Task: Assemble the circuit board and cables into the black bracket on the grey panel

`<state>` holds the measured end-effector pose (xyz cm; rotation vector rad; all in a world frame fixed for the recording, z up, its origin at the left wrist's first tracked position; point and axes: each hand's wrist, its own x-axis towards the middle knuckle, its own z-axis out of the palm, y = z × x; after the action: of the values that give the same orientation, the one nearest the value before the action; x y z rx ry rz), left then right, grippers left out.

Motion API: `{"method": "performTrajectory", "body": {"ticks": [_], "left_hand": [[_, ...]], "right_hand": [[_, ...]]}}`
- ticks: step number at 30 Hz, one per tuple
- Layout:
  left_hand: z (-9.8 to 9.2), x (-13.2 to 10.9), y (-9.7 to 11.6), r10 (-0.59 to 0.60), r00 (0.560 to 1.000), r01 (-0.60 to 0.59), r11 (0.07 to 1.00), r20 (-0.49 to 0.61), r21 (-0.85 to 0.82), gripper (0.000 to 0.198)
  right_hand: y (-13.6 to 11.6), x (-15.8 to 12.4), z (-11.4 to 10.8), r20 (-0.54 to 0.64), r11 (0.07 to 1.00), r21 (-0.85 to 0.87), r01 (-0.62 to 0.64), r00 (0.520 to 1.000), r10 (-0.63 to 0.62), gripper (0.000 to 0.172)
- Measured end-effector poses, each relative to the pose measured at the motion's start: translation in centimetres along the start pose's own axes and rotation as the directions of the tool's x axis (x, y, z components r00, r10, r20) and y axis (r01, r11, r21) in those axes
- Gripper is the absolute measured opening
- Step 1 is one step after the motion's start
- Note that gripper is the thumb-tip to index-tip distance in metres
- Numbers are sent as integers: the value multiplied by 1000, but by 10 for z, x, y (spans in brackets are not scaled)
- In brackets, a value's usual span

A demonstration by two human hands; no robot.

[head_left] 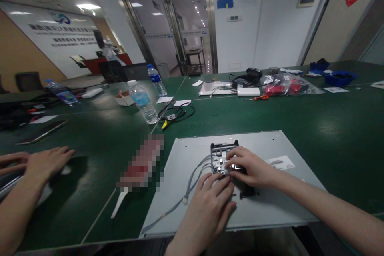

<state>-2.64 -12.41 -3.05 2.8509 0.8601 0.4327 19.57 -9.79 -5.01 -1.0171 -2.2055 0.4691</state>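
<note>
Head view: smooth, flat panel point(186, 160)

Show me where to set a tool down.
Bare table runs right of the white panel and between it and the orange screwdriver. Crowded: the panel's middle, with left hand and right hand at the circuit board, and around the plastic bag.

A green table point(264, 116) held a pale panel point(270, 200), plastic bottles point(143, 104), a coiled black cable point(180, 119) and an orange-handled screwdriver point(261, 97).

Bare hands point(213, 203), bare forearms point(324, 205)
</note>
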Motion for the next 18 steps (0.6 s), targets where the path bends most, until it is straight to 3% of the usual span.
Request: {"method": "performTrajectory", "body": {"ticks": [6, 18], "left_hand": [[1, 0, 1, 3, 1000, -3, 1000, -12, 0, 31], [0, 1, 0, 22, 999, -20, 999, -43, 34, 30]], "right_hand": [[1, 0, 4, -37, 1000, 18, -10, 999, 11, 22], [-2, -1, 5, -18, 999, 19, -40, 999, 40, 16]]}}
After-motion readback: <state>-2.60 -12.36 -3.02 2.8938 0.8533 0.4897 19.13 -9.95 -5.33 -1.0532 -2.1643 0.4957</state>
